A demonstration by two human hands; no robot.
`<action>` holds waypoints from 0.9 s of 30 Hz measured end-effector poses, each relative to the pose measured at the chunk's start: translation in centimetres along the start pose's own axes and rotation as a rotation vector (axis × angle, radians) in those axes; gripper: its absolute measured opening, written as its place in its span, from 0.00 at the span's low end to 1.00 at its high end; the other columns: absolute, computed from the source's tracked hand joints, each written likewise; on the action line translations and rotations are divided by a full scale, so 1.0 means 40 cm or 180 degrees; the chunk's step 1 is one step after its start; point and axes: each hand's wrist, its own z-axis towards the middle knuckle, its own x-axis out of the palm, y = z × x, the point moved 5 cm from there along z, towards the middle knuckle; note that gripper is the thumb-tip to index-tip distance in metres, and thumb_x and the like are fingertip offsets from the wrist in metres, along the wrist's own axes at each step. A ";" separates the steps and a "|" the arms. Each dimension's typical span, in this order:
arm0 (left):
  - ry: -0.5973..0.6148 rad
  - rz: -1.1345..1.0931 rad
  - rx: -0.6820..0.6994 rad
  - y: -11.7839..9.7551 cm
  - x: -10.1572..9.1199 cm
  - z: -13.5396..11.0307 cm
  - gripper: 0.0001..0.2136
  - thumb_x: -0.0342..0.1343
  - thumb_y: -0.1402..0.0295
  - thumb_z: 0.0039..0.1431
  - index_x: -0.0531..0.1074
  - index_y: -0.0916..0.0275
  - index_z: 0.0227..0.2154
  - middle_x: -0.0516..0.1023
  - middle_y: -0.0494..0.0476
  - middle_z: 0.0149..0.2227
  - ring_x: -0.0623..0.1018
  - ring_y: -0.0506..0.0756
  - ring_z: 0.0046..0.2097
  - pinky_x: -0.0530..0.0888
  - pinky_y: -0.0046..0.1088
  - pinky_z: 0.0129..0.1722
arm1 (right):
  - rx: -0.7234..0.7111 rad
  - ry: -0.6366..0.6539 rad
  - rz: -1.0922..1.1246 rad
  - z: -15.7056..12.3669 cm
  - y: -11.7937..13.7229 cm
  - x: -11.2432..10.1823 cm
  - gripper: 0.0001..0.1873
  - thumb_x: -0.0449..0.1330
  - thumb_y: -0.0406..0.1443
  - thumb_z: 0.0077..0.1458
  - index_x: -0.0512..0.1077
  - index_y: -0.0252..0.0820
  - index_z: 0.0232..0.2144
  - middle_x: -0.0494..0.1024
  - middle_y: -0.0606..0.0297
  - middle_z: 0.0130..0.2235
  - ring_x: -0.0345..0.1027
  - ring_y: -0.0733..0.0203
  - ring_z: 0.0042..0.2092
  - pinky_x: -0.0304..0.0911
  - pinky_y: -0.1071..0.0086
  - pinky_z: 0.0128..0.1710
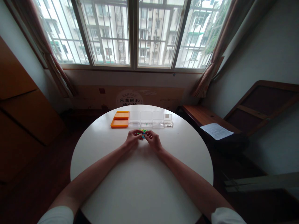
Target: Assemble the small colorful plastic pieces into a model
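Observation:
My left hand [133, 137] and my right hand [153, 140] meet over the far half of the white round table [137, 183], fingertips almost touching. Both are closed in a pinch around a small green, yellow and blue object [144, 133]. Its kind is too small to make out, and fingers cover part of it. Just beyond the hands stands an orange tray [120, 122] with a raised back section. To its right is a row of clear plastic boxes with lids raised [146, 119]; one holds a tiny green piece. A smaller clear box [168, 124] at the right end has small dark bits inside.
Behind the table a cardboard box [93, 95] leans under the barred window. On the right is a wooden bench [198, 112] with a sheet of paper [217, 131] near it and a wooden-framed panel [263, 105]. An orange-brown cabinet [21, 124] stands left.

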 end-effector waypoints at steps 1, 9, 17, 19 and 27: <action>-0.0001 0.0005 0.0004 -0.001 0.000 0.000 0.11 0.62 0.67 0.42 0.73 0.69 0.28 0.75 0.56 0.25 0.73 0.49 0.24 0.70 0.26 0.26 | 0.0002 0.0002 -0.0006 0.000 0.000 0.000 0.10 0.56 0.39 0.49 0.70 0.39 0.32 0.73 0.65 0.25 0.66 0.65 0.25 0.61 0.74 0.25; 0.0003 0.0039 -0.0007 -0.002 0.001 0.000 0.12 0.63 0.66 0.42 0.74 0.69 0.28 0.75 0.56 0.24 0.73 0.49 0.24 0.70 0.26 0.25 | -0.0026 0.0009 -0.0043 0.001 0.011 -0.004 0.11 0.55 0.39 0.50 0.71 0.37 0.32 0.74 0.63 0.25 0.67 0.64 0.26 0.61 0.73 0.25; 0.0005 0.0033 -0.0027 -0.001 0.000 0.000 0.13 0.63 0.64 0.42 0.73 0.69 0.28 0.74 0.56 0.23 0.73 0.49 0.23 0.69 0.25 0.25 | -0.0020 -0.0009 -0.0070 0.002 0.006 -0.002 0.12 0.55 0.40 0.50 0.71 0.38 0.33 0.74 0.63 0.25 0.67 0.64 0.26 0.61 0.73 0.24; -0.0007 0.0033 -0.0042 -0.003 0.001 -0.002 0.13 0.63 0.64 0.41 0.73 0.69 0.28 0.74 0.55 0.23 0.73 0.49 0.23 0.69 0.25 0.25 | -0.0015 -0.0017 -0.0069 0.002 0.006 -0.002 0.12 0.55 0.40 0.50 0.71 0.38 0.33 0.74 0.63 0.25 0.66 0.64 0.25 0.61 0.73 0.24; 0.0002 0.0029 -0.0024 -0.003 0.001 -0.001 0.13 0.63 0.63 0.41 0.73 0.69 0.28 0.74 0.56 0.23 0.73 0.50 0.24 0.70 0.26 0.25 | 0.0001 -0.0005 -0.0043 0.002 0.003 0.000 0.12 0.54 0.40 0.50 0.71 0.38 0.33 0.74 0.63 0.25 0.66 0.64 0.25 0.61 0.73 0.24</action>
